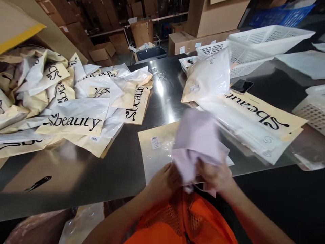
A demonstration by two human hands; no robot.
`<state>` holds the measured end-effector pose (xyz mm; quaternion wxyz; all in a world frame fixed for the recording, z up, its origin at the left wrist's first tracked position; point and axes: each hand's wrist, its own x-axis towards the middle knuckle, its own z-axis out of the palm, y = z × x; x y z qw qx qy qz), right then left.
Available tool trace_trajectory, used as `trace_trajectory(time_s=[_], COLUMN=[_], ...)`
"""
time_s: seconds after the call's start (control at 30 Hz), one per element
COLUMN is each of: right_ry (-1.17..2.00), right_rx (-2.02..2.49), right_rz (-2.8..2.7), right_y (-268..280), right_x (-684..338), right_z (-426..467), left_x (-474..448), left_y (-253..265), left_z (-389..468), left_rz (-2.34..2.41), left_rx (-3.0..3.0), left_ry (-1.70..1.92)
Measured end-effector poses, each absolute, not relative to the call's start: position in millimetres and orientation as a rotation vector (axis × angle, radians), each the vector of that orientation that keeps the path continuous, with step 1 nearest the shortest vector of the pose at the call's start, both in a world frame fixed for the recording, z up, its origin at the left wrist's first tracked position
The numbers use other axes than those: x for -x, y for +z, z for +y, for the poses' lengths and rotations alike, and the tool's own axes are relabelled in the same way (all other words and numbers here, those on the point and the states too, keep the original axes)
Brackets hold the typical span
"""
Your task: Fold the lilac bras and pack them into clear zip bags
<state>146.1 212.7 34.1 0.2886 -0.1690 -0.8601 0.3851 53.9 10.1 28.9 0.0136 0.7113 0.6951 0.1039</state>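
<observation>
both hands, left hand (164,181) and right hand (215,176), grip a blurred lilac garment (198,142) above a flat pouch (157,150) at the steel table (76,169) edge; folding seems underway, and squaring edges needs steady pinches.

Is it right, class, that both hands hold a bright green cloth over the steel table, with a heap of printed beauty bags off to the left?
Not quite. The head view shows the cloth is pale lilac, not green. Both the left hand and right hand hold it over the steel table, with the printed bags heaped to the left.
</observation>
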Motion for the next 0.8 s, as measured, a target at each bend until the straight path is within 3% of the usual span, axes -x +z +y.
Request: trace_trajectory(time_s=[0.17,0.23,0.37,0.57,0.8], right_ry=[0.39,0.294,0.283,0.268,0.592], right_rx=[0.101,0.085,0.212,0.305,0.017], right_rz=[-2.829,-2.866,-2.758,-2.83,-2.637], right_y=[25.5,31.0,51.6,63.5,78.7], right_x=[-139.0,-142.3,-154.2,-162.8,-167.1], right_z=[191.3,193.3,213.4,243.1,242.8], left_x=[-68.4,-63.8,-36.2,8.2,-12.3], left_y=[48.4,57.7,68.5,58.9,45.4], left_z=[-28.8,-39.6,-36.1,7.9,4.0], left_rz=[2.377,2.542,2.805,2.798,2.848], left_rx=[-2.076,-1.98,-1.879,-1.934,-2.195], left_ry=[0.728,0.961,1.081,0.522,0.754])
